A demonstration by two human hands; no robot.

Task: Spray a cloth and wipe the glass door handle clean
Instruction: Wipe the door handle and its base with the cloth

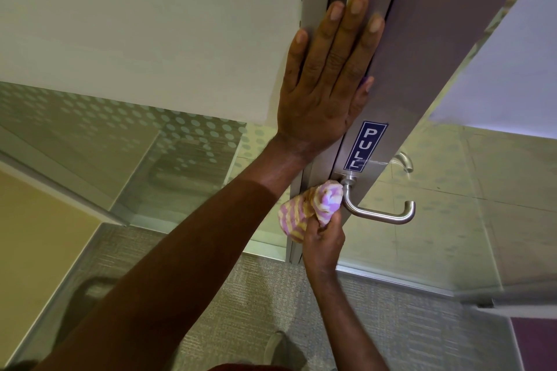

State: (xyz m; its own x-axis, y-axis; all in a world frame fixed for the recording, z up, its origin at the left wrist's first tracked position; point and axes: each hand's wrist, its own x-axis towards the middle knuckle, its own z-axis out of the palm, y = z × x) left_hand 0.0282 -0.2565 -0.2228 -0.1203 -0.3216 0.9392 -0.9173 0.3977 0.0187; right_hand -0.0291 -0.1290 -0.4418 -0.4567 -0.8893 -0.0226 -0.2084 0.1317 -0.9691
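- The cloth [310, 208], striped pink and pale yellow, was held bunched in the right hand [324, 239], the fingers closed tightly around its lower part so that a rounded wad stood out above the fist.
- The top of that wad was pressed against the neck of the door handle [380, 214], just beside the round base where the lever meets the door frame [401, 99].
- The rest of the brushed-metal lever, with its long bar and upturned end, was left uncovered by the cloth and extended to the right.
- The left hand [327, 81] was laid flat and open, fingers spread, against the metal frame above the handle; nothing was gripped by it, and the door seemed to be steadied in this way.
- A blue PULL sign [365, 146] was seen on the frame between the flat hand and the handle.
- A second lever [404, 161] was visible through the glass on the far side of the door.
- No spray bottle was in view, and whether the cloth was damp could not be told.
- The wiping was judged to be under way at the neck only; the bar and its end were judged still to be done.
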